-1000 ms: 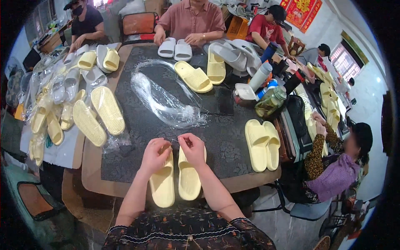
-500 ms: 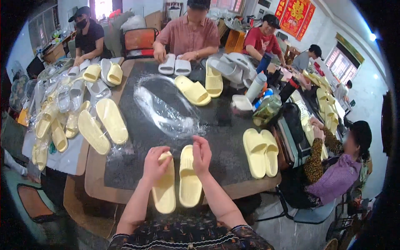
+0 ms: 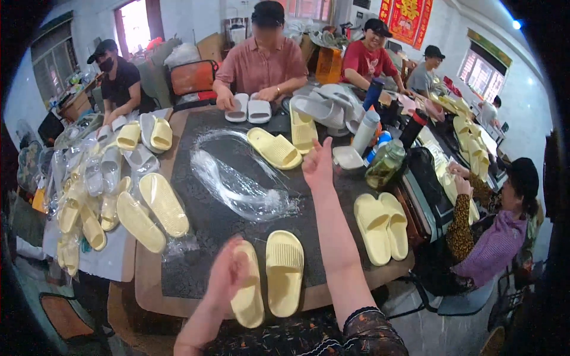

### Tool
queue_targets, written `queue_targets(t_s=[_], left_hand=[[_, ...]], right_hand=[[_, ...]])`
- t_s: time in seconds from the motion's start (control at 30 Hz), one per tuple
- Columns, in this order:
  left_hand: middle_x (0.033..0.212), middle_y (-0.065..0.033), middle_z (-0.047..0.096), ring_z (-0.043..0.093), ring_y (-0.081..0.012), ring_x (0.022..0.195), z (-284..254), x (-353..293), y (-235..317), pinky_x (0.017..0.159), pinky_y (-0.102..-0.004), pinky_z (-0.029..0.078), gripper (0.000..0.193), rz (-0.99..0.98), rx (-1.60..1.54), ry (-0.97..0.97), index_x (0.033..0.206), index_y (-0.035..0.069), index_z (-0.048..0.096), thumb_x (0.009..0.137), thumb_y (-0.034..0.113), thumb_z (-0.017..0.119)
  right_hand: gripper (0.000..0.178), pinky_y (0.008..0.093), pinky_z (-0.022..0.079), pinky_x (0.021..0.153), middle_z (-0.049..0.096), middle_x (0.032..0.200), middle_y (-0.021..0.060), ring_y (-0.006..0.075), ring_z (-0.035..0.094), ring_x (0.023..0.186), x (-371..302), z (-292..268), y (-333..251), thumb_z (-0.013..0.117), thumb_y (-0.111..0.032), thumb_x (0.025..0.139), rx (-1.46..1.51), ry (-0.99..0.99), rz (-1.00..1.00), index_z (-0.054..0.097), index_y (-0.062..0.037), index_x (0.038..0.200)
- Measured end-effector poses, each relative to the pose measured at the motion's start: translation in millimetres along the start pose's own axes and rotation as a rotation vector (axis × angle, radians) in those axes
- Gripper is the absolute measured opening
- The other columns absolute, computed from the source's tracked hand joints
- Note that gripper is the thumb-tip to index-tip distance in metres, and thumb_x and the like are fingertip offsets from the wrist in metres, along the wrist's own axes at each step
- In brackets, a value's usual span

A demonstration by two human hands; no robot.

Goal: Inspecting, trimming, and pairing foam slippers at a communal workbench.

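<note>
A pair of pale yellow slide slippers lies at the table's near edge. My left hand [image 3: 230, 276], smeared by motion, is over or against the left slipper [image 3: 247, 299] of that pair, and whether it grips is not clear. The right slipper [image 3: 285, 282], with its ribbed strap, lies untouched. My right hand [image 3: 319, 165] is stretched far forward, its index finger extended and nothing seen in it. Closest to it are a yellow slipper [image 3: 276, 149] lying at a slant and another yellow slipper [image 3: 303, 132] behind. Clear plastic bags [image 3: 237, 187] are spread on the dark table mat left of my right arm.
Bagged slippers [image 3: 157, 207] are heaped at the left. Another yellow pair [image 3: 380, 228] lies at the right. Grey slippers [image 3: 332, 107], bottles [image 3: 365, 132] and a white box [image 3: 347, 158] stand at the back right. Across the table a person [image 3: 264, 71] handles grey slippers; others work around.
My right hand has left the near right slipper and reached forward toward the back slippers. My left hand has stayed by the left slipper. The view has shifted slightly.
</note>
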State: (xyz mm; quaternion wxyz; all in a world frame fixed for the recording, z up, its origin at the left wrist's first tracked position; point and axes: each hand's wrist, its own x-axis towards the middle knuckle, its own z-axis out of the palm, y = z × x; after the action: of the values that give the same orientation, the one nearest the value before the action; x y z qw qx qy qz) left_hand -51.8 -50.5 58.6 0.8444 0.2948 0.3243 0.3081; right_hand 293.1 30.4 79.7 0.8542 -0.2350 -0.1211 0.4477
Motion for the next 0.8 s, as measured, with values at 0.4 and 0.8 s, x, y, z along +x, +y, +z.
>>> queue_targets(t_s=[0.4, 0.8], left_hand=[[0.057, 0.0053, 0.026, 0.026, -0.0081, 0.045, -23, 181, 71, 0.039, -0.0242, 0.020, 0.030, 0.005, -0.785, -0.094, 0.080, 0.008, 0.048, 0.095, 0.034, 0.051], [0.068, 0.0036, 0.036, 0.033, -0.0071, 0.055, -6, 42, 37, 0.042, -0.0186, 0.025, 0.020, -0.184, -0.449, -0.230, 0.091, 0.009, 0.053, 0.100, 0.027, 0.049]], right_hand=[[0.022, 0.0241, 0.015, 0.041, 0.020, 0.053, -0.0082, 0.0053, 0.020, 0.045, -209, -15, 46, 0.052, -0.033, 0.098, 0.039, 0.199, 0.185, 0.054, -0.0156, 0.086], [0.024, 0.0217, 0.027, 0.042, 0.041, 0.063, -0.0043, 0.0078, 0.037, 0.052, -21, -26, -10, 0.053, -0.037, 0.097, -0.006, 0.027, 0.000, 0.052, -0.0140, 0.089]])
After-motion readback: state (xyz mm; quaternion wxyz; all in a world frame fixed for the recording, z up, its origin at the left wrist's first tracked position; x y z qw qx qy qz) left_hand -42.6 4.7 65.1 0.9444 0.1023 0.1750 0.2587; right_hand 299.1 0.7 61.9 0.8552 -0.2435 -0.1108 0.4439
